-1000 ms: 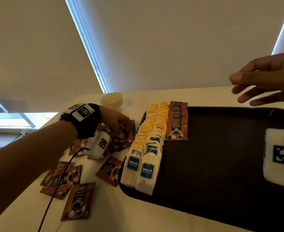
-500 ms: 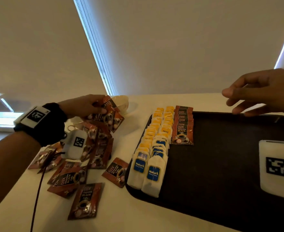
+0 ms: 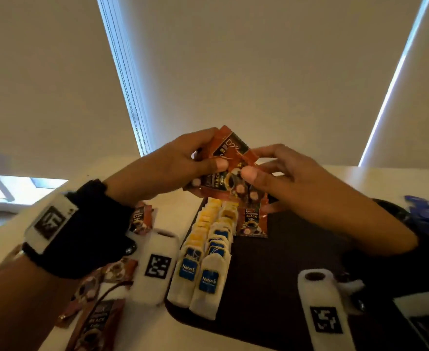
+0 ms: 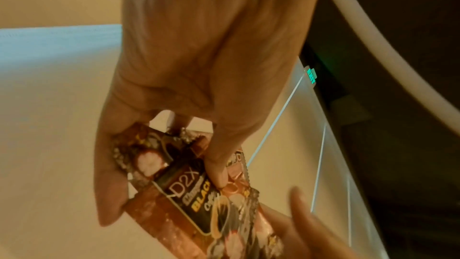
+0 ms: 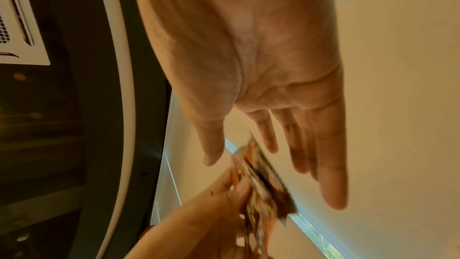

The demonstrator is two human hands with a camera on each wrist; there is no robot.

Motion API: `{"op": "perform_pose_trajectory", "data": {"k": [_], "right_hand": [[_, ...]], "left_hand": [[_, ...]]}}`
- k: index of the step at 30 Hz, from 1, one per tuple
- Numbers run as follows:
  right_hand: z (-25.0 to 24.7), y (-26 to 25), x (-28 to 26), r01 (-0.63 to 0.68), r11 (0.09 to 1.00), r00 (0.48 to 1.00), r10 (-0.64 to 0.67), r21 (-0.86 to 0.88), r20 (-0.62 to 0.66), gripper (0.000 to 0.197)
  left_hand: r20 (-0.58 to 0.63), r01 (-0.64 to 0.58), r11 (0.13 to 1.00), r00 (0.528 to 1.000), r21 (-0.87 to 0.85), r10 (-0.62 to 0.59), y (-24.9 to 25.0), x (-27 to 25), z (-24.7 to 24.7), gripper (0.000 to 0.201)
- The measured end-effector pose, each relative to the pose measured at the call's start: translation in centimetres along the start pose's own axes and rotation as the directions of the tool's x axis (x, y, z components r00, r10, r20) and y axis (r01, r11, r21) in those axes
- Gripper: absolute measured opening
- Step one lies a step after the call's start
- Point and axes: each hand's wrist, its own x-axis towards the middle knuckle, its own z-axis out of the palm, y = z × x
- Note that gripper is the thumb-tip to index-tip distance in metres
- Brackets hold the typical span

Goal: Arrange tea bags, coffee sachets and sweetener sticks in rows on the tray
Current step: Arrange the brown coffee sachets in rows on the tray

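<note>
My left hand (image 3: 208,173) is raised above the far end of the tray and grips a fanned bunch of red-brown coffee sachets (image 3: 230,148) between thumb and fingers; the left wrist view shows that bunch (image 4: 189,190) under the thumb. My right hand (image 3: 255,162) meets it from the right, fingers straight, thumb touching the front sachet. In the right wrist view that hand (image 5: 241,155) is spread with the sachets (image 5: 263,188) edge-on between thumb and fingers. On the dark tray (image 3: 284,274) lie two rows of tea bags (image 3: 203,249) and a short row of coffee sachets (image 3: 252,221).
Loose coffee sachets (image 3: 94,323) lie on the white table (image 3: 157,333) left of the tray, some more (image 3: 140,219) farther back. Blurred blue packets (image 3: 428,216) sit at the right edge. White marker blocks hang from both wrists (image 3: 157,267), (image 3: 324,312).
My left hand lifted a bunch of sachets off the table and carried it right, over the tray's far end. My right hand came in from the right and now touches the bunch.
</note>
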Motion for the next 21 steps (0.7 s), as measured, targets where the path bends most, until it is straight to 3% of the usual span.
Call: {"op": "perform_pose_trajectory", "data": {"k": [3, 8, 11, 15, 21], "right_hand": [[-0.5, 1.0, 0.4, 0.015, 0.992, 1.0, -0.012, 0.123, -0.026, 0.034], [-2.2, 2.1, 0.5, 0.019, 0.986, 0.987, 0.009, 0.165, -0.162, 0.015], [-2.8, 2.6, 0.8, -0.022, 0.972, 0.978, 0.069, 0.234, -0.195, 0.017], [-3.3, 3.4, 1.3, -0.069, 0.949, 0.969, 0.137, 0.309, -0.204, 0.025], [-3.9, 3.8, 1.5, -0.117, 0.905, 0.973, 0.187, 0.409, -0.135, 0.021]], "left_hand": [[-0.007, -0.054, 0.998, 0.999, -0.044, 0.054, 1.0, 1.4, 2.2, 0.025], [0.017, -0.022, 0.992, 1.0, -0.127, 0.024, 1.2, 3.3, 4.2, 0.028], [0.062, -0.009, 0.987, 0.998, -0.159, 0.019, 0.6, 3.8, 4.4, 0.043], [0.089, 0.059, 0.947, 0.996, -0.316, -0.033, -0.6, 4.4, 3.4, 0.045], [-0.109, -0.042, 0.966, 0.994, -0.255, 0.014, -1.7, 4.7, 2.8, 0.03]]}}
